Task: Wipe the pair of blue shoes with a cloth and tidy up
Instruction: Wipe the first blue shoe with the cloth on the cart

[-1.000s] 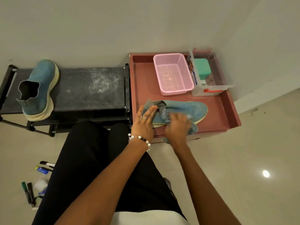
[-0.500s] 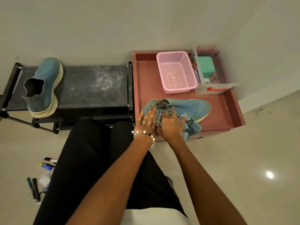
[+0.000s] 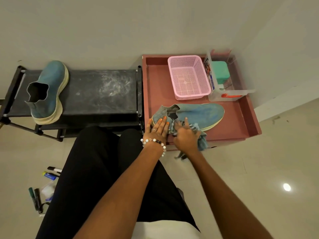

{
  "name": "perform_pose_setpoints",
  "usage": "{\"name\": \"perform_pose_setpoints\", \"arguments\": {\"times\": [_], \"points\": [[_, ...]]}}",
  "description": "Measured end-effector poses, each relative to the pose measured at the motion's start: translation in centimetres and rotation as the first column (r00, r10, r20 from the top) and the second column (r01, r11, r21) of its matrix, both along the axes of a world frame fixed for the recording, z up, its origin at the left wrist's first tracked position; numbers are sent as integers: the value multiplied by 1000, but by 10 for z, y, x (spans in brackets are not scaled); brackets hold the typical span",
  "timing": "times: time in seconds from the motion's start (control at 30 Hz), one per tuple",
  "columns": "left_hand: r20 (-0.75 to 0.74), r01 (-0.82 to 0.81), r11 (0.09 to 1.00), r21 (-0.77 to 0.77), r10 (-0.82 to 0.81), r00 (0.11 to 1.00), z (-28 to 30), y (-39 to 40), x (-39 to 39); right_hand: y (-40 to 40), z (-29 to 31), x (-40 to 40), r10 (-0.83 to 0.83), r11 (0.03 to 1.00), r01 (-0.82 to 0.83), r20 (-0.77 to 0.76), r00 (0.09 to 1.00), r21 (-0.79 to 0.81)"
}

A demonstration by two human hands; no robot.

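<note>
One blue shoe (image 3: 202,113) lies on its side at the front of the red tray (image 3: 240,121), toe pointing right. My left hand (image 3: 158,130) rests flat on its heel, fingers straight. My right hand (image 3: 185,137) presses a blue cloth (image 3: 202,143) against the shoe's near side; the hand is blurred, and the cloth hangs out to its right. The other blue shoe (image 3: 49,91) stands upright at the left end of the black shoe rack (image 3: 100,94).
A pink mesh basket (image 3: 189,77) and a clear box (image 3: 224,83) holding a green item stand at the tray's back. Markers and a small bag (image 3: 43,187) lie on the floor at lower left. My dark-clothed legs fill the lower centre. Walls close off the back and right.
My right hand with the cloth has slid left along the shoe from its middle toward the opening, then slightly back. The left hand stays on the heel.
</note>
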State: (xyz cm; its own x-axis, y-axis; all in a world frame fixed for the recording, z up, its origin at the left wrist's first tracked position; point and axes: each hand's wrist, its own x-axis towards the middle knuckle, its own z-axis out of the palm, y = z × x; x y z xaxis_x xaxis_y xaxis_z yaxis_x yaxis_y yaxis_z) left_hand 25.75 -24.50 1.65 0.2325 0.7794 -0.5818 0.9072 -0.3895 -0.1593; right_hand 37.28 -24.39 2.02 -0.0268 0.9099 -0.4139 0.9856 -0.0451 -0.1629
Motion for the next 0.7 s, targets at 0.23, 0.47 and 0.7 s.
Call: {"name": "perform_pose_setpoints", "arguments": {"times": [0.23, 0.47, 0.7], "points": [[-4, -23, 999, 31, 23, 1000, -4, 0, 2, 4, 2, 33, 228, 966, -255, 342, 912, 34], [-20, -21, 1000, 5, 21, 1000, -2, 1, 3, 20, 17, 24, -442, 669, 699, -623, 646, 251], [-59, -10, 1000, -18, 9, 998, 0, 3, 6, 4, -19, -2, 200, 971, -210, 99, 975, 113]]}}
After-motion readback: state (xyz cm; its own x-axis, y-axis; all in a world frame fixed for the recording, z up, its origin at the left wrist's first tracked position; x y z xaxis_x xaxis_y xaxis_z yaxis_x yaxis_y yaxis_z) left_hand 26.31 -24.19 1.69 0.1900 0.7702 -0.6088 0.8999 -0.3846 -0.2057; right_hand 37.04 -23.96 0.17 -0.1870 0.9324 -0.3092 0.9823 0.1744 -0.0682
